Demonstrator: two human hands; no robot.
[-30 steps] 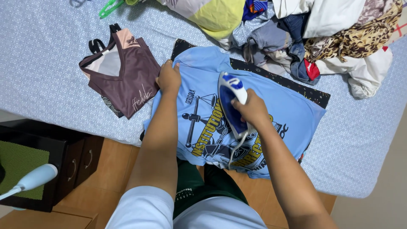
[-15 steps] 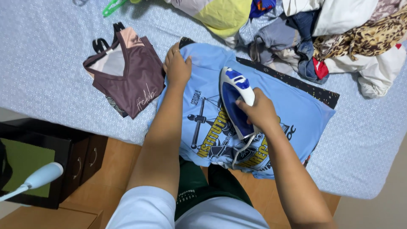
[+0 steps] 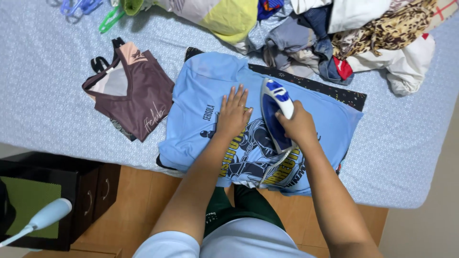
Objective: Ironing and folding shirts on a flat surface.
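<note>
While pressing: left hand (image 3: 233, 112) flat; right hand (image 3: 299, 125) around iron (image 3: 274, 112)

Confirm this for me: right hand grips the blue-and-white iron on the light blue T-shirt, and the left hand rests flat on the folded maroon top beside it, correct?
Not quite. The left hand lies flat on the light blue T-shirt itself, just beside the iron, not on the folded maroon top, which lies untouched to the side. The head view shows this. The right hand does grip the blue-and-white iron on the shirt.
</note>
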